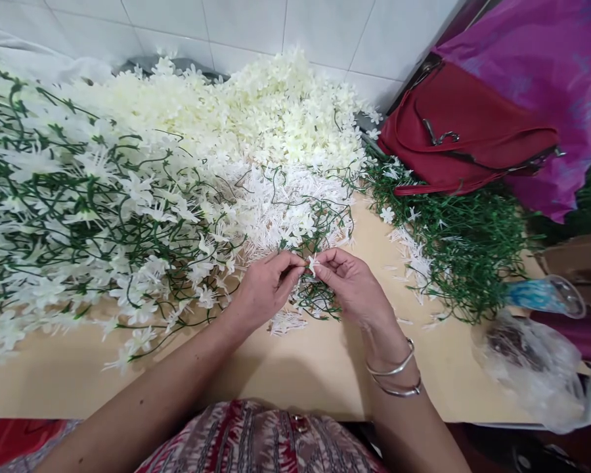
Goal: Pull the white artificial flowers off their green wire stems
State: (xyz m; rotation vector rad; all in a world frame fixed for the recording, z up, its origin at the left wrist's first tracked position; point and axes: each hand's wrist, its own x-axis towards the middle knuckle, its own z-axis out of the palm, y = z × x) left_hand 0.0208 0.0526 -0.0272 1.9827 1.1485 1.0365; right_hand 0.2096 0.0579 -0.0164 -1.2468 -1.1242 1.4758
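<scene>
In the middle of the table, my left hand (266, 286) pinches the green stem end of an artificial flower. My right hand (352, 282) closes its thumb and fingers on the small white artificial flower (313, 265) at the same spot, so the fingertips nearly meet. Beneath and behind them lie loose white flower parts (270, 210) with thin spiky strands and a few green stems (320, 305). To the left spreads a large heap of white flowers on green stems (142, 243). A pile of cream petals (280, 105) rises behind.
Right of my hands is a heap of bare green stems (477, 243). A red handbag (453, 125) sits behind it, beside a purple bag (536, 72). A plastic cup (546, 295) and clear plastic bag (536, 368) lie at the right. A tiled wall (246, 26) bounds the back.
</scene>
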